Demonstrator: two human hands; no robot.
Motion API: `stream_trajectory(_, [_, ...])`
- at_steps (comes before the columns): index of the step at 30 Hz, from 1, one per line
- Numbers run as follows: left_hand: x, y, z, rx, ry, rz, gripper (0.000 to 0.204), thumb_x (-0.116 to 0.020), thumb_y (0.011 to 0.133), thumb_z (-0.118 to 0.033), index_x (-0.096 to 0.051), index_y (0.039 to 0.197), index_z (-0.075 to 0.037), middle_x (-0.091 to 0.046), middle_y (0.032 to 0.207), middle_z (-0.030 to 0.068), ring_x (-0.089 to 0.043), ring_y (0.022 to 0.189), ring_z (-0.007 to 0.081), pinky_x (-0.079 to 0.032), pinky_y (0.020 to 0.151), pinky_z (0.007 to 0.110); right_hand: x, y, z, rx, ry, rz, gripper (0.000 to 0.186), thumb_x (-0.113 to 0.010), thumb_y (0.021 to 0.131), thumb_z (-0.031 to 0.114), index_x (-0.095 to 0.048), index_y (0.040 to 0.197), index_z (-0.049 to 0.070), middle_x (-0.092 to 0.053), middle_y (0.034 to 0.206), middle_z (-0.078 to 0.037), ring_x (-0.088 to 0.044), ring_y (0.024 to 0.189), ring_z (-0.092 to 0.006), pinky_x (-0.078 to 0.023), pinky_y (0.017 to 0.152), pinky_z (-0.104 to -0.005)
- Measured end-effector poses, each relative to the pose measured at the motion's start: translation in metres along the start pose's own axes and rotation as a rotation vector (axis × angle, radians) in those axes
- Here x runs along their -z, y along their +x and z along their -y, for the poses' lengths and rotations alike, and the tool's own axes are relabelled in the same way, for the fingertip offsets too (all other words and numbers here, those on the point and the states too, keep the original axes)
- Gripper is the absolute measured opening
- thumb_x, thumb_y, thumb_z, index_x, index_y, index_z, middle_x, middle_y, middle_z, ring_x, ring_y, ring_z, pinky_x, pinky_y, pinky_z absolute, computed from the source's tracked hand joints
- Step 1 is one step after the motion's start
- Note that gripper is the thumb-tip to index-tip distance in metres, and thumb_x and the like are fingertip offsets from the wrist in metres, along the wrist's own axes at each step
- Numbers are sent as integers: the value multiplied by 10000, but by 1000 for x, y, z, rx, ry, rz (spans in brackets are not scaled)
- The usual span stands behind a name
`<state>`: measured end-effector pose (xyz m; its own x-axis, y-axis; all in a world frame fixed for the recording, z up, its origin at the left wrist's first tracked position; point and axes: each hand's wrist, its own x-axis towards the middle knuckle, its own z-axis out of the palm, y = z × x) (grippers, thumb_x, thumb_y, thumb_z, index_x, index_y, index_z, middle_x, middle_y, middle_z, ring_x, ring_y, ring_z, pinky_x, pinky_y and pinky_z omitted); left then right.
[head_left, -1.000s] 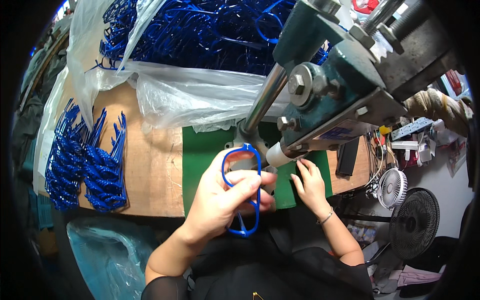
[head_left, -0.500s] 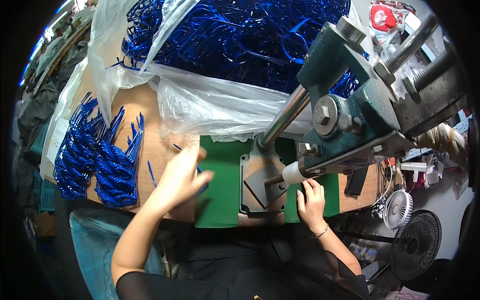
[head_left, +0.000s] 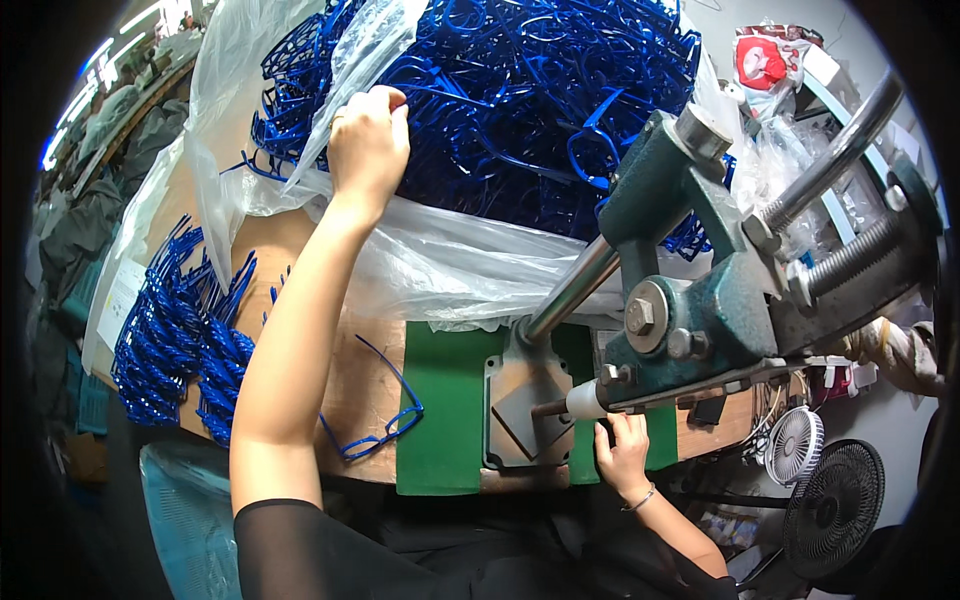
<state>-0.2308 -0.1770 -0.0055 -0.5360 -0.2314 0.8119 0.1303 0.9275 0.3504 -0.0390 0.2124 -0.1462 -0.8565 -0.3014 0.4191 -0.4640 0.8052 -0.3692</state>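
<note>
My left hand (head_left: 368, 150) is raised over the front edge of a big pile of blue eyeglass frames (head_left: 500, 120), beside the clear plastic sheet. Its fingers are curled closed; whatever they hold, if anything, is hidden. One blue eyeglass frame (head_left: 415, 410) lies by itself on the wooden table, temples spread, left of the green mat (head_left: 440, 420). My right hand (head_left: 625, 458) rests low at the right of the hand press base (head_left: 530, 455), fingers apart and apparently empty. Above it is the white collar (head_left: 585, 401) of the press.
The green metal hand press (head_left: 690, 310) rises at the right and leans over the mat. Blue eyeglass frames are stacked in neat bundles (head_left: 165, 340) at the left. Clear plastic (head_left: 470, 250) drapes before the pile. A blue basket (head_left: 190, 520) stands below; fans (head_left: 830, 505) stand at the right.
My left hand has moved from near the single eyeglass frame up and away to the pile. That frame now shows in full on the table. My right hand remains beside the press.
</note>
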Motion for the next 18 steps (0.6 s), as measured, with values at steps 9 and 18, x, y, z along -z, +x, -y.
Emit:
stream_trajectory(9, [-20,5,39,118,-170,108,146,-560,820,-216,-581,894,-92,-581,816,140,-578,784,297,-459,693,386,-1,0,2,-29,50,-28,170,-614,709,55,-590,877,38,-562,898,-106,-523,809,-278,-448,693,-350])
stream_trajectory(18, [-47,21,-84,-189,108,82,167,-519,754,-54,-523,913,-4,-554,867,184,-556,820,329,-461,732,397,2,1,1,-38,27,-33,137,-607,714,62,-598,850,49,-557,882,-109,-527,819,-280,-452,698,-350])
